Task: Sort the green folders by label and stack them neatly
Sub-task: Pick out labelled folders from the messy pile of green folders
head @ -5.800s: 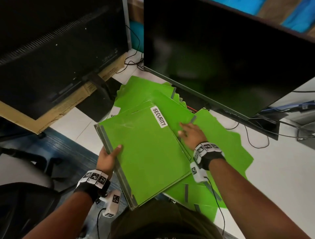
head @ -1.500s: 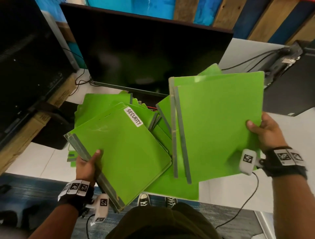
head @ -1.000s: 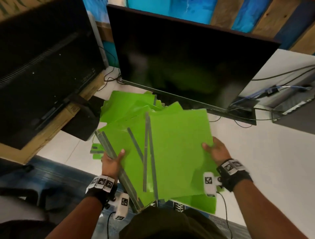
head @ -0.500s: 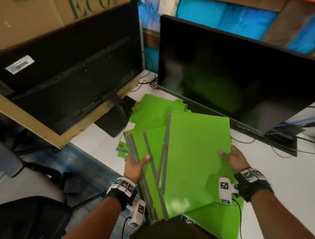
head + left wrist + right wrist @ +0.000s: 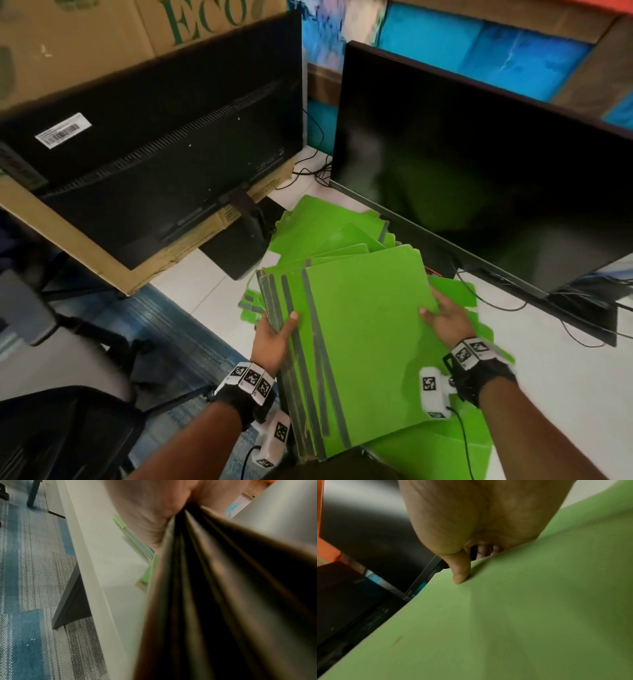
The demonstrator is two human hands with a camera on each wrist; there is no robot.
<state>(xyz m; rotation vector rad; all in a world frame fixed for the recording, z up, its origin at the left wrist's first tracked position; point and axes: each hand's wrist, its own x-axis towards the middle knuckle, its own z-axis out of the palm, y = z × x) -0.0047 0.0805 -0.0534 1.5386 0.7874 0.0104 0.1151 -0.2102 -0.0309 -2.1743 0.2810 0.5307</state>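
Note:
A stack of green folders (image 5: 363, 342) with grey spine strips is held over the desk's front edge, plain side up, no label showing. My left hand (image 5: 274, 337) grips the stack's spine edge, thumb on top; in the left wrist view the dark folder edges (image 5: 223, 601) fan out from that grip. My right hand (image 5: 445, 317) holds the top folder's right edge, and its thumb (image 5: 461, 573) presses on the green cover (image 5: 505, 622) with fingers curled beneath. More green folders (image 5: 329, 226) lie spread on the desk behind the stack.
A black monitor (image 5: 479, 164) stands behind the folders and another monitor (image 5: 154, 154) in a cardboard box is at the left. Cables (image 5: 582, 329) run over the white desk (image 5: 565, 394) at the right. A chair (image 5: 61, 428) sits on the blue carpet lower left.
The right hand brought two folders from the right and laid them onto the stack in the left hand, covering the SECURITY label. The folders are now drawn closer into line.

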